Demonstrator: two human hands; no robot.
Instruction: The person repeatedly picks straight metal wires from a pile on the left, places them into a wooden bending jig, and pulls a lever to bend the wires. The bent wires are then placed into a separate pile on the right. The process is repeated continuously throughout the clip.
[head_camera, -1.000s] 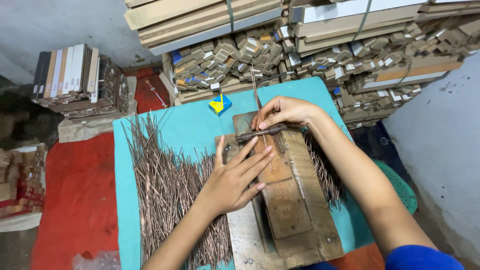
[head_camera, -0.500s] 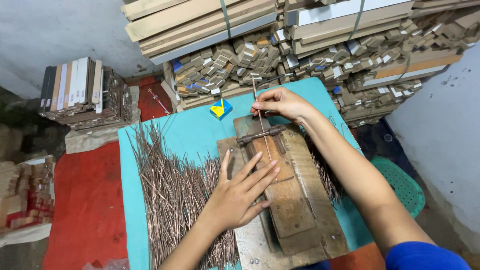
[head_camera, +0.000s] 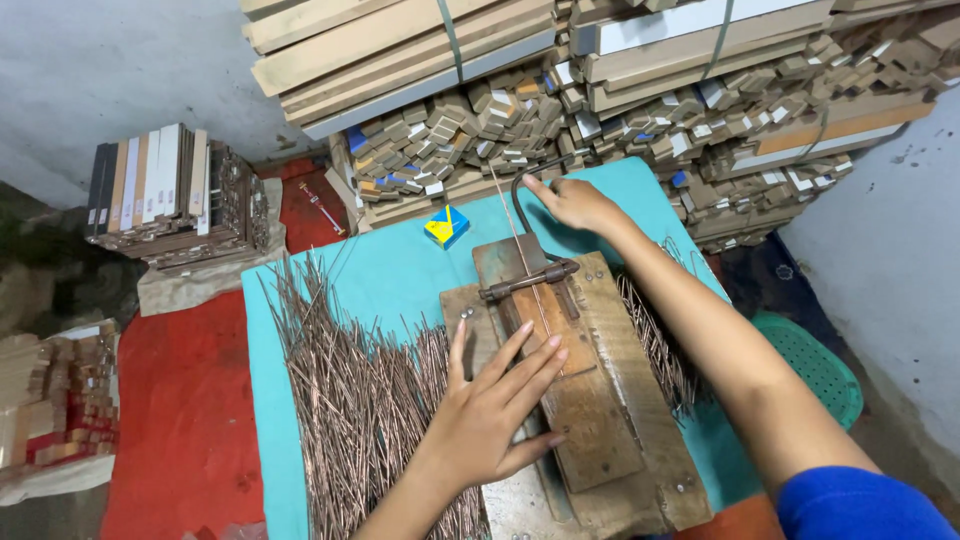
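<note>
A wooden jig (head_camera: 590, 400) with a rusty metal plate and a cross pin lies on a teal-covered table (head_camera: 390, 270). My left hand (head_camera: 495, 405) rests flat on the jig, fingers spread, pressing a thin copper-coloured wire (head_camera: 530, 290) that runs along the plate. My right hand (head_camera: 572, 203) is at the far end of the jig, fingers closed on the curved dark metal lever (head_camera: 520, 195) there. A big heap of cut copper-coloured wires (head_camera: 360, 400) lies left of the jig. A smaller bunch of wires (head_camera: 655, 340) lies on its right.
A small blue and yellow box (head_camera: 446, 226) sits on the table's far side. Stacks of bundled wooden strips and small blocks (head_camera: 600, 110) rise behind the table. Another stack of boards (head_camera: 165, 200) stands at the left on a red floor. A green plastic basket (head_camera: 815, 360) is at the right.
My right hand has moved from the cross pin out to the far end of the jig and onto the curved lever. My left hand has stayed flat on the jig.
</note>
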